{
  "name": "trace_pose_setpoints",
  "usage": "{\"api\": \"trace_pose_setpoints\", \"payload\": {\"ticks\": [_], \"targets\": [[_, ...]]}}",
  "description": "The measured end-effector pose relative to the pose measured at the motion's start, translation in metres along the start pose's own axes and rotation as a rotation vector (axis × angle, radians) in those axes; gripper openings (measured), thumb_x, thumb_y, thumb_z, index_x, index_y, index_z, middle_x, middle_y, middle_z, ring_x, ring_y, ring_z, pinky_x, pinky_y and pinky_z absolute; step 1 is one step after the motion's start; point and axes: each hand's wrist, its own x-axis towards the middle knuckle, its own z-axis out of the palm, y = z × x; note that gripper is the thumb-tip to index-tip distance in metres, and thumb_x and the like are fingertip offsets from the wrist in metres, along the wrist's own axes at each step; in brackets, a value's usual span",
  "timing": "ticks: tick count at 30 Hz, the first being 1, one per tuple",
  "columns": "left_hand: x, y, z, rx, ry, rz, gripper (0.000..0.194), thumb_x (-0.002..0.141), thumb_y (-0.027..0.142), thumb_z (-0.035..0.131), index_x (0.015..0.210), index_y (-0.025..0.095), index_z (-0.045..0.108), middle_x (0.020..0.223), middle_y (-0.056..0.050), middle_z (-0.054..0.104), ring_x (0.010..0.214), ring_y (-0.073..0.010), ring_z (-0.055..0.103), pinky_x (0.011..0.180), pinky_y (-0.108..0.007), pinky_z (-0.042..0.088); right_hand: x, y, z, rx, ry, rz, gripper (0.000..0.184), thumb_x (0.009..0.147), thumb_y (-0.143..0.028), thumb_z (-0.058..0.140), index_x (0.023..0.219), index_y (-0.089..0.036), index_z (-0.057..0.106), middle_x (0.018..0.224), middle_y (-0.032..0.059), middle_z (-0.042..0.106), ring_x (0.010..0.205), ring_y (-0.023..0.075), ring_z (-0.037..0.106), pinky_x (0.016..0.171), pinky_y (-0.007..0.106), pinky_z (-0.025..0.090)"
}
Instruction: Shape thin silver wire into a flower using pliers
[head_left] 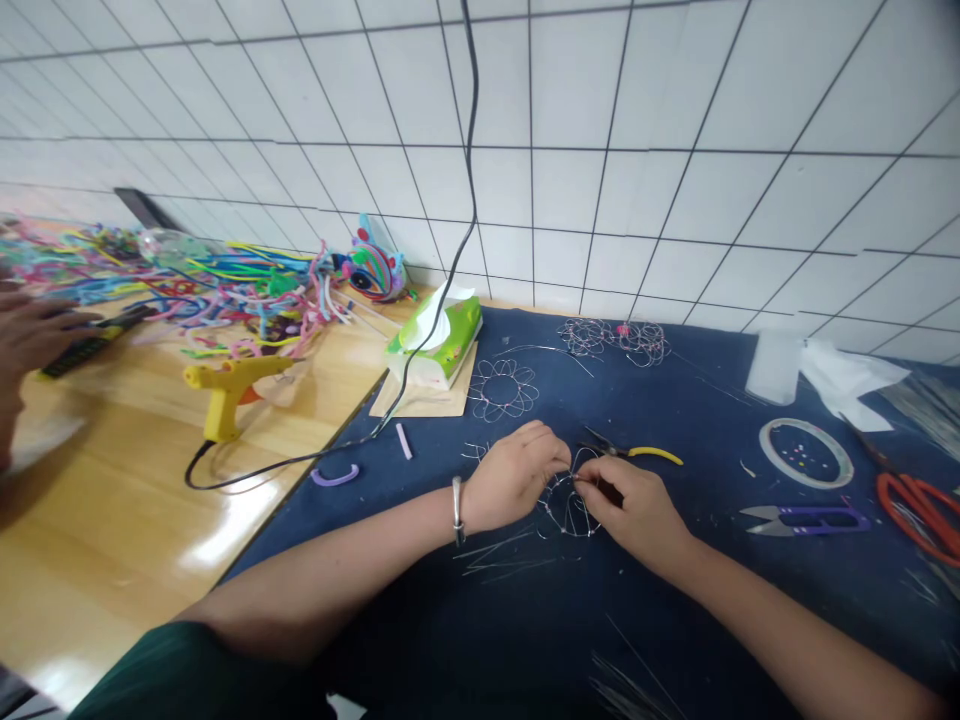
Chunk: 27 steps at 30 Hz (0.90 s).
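Observation:
Over the dark blue cloth, both hands work at one round wire frame with looped edges. My left hand, with a silver bangle at the wrist, pinches the frame's upper left edge. Thumb and fingers of my right hand are closed on its upper right edge. The fingertips hide part of the wire. Just behind the right hand lie pliers with yellow handles. A finished-looking flower-shaped wire ring rests beyond my left hand. Loose cut wires lie in front of it.
At left, a yellow glue gun and its cord sit on the wooden table, near coloured pipe cleaners and another person's hand. A tissue pack stands behind. Purple snips, a white ring and red-handled scissors lie right.

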Motion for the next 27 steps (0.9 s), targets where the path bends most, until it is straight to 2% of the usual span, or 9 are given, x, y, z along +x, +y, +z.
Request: {"api": "trace_pose_setpoints", "payload": {"ticks": [7, 18, 27], "targets": [[0.0007, 0.0033, 0.0014, -0.066, 0.027, -0.084, 0.016, 0.089, 0.017, 0.035, 0.083, 0.015, 0.049, 0.078, -0.003, 0.052, 0.077, -0.0139, 0.047, 0.073, -0.028, 0.041, -0.0001, -0.0006, 0.0004, 0.022, -0.007, 0.008, 0.007, 0.080, -0.019, 0.050, 0.079, -0.021, 0.056, 0.069, -0.0036, 0.057, 0.064, 0.0095, 0.051, 0.064, 0.022, 0.038], [-0.0032, 0.0038, 0.0065, 0.130, 0.044, -0.005, 0.012, 0.085, 0.017, 0.040, 0.084, 0.014, 0.052, 0.078, -0.005, 0.055, 0.076, -0.0156, 0.048, 0.068, -0.030, 0.042, 0.0001, 0.0008, 0.0028, 0.032, 0.026, -0.008, 0.008, 0.080, -0.019, 0.051, 0.077, -0.020, 0.058, 0.070, -0.0028, 0.058, 0.065, 0.0098, 0.052, 0.065, 0.022, 0.039], [-0.0037, 0.0037, 0.0058, 0.157, 0.003, 0.000, 0.015, 0.086, 0.017, 0.039, 0.087, 0.014, 0.053, 0.080, -0.006, 0.056, 0.077, -0.0160, 0.048, 0.070, -0.030, 0.043, -0.0001, -0.0022, 0.0015, 0.052, 0.032, 0.004, 0.010, 0.078, -0.016, 0.051, 0.083, -0.021, 0.059, 0.071, -0.0036, 0.058, 0.064, 0.0091, 0.052, 0.064, 0.021, 0.040]]}}
